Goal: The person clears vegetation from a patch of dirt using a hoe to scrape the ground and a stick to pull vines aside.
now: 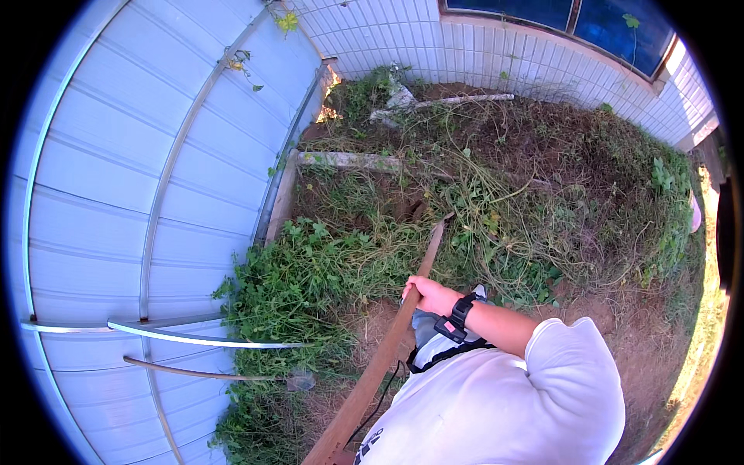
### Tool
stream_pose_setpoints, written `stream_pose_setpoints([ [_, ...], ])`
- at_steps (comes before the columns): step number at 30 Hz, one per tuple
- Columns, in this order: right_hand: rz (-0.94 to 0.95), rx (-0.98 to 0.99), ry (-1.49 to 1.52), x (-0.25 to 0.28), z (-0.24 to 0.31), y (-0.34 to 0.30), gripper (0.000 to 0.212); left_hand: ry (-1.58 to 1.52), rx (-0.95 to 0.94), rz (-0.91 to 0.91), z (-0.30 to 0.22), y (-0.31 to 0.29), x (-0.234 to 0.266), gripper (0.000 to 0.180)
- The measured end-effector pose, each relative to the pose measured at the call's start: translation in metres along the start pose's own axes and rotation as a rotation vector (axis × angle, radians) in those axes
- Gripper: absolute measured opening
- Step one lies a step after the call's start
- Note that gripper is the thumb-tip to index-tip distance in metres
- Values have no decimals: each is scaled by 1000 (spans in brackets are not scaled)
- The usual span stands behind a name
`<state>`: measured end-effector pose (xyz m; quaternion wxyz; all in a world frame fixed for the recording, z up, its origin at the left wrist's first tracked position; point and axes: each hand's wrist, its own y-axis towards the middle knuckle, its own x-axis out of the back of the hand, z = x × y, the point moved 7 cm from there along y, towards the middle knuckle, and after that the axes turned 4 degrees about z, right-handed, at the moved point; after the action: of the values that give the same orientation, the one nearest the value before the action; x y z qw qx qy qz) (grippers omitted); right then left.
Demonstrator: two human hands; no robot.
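My right hand (431,295) is wrapped round the shaft of a long wooden-handled tool (380,360). A black band with a small device circles that wrist. The shaft slants from the lower edge up to the weeds, where its narrow far end (439,232) meets tangled stems (473,182). Grass hides most of the head, so its kind is unclear. At the lower edge a sliver of skin shows beside the shaft, probably my left hand (346,458); its fingers are hidden.
White metal panels (93,232) with curved rails stand on the left. A metal bar (209,335) and a thin stick (194,372) jut over the leafy weeds (287,263). Behind are a concrete edging (349,160), a white pipe (465,99) and a tiled wall (387,46) with a window.
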<state>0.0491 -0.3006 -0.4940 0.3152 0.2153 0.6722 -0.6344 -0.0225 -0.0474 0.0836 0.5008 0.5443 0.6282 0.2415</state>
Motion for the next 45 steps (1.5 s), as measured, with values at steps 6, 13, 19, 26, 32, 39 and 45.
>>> stream_pose_setpoints([
  [6,-28,-23,-48,-17,-22,43,9,-301,130,19,46,22,50,17],
  [13,-188,-38,-42,-54,-41,100,6,-728,149,210,119,56,94,12],
  [19,-145,-16,-143,-118,-33,127,6,-896,185,403,137,84,112,21],
  [26,50,176,-123,-189,38,171,16,-353,236,471,155,52,94,33],
  [32,81,187,-38,-140,76,171,9,-237,161,545,162,14,37,36],
  [39,95,132,34,-124,98,136,11,-375,133,707,137,0,-23,34],
  [45,225,58,262,-122,105,125,26,-720,118,877,126,-12,-58,34],
])
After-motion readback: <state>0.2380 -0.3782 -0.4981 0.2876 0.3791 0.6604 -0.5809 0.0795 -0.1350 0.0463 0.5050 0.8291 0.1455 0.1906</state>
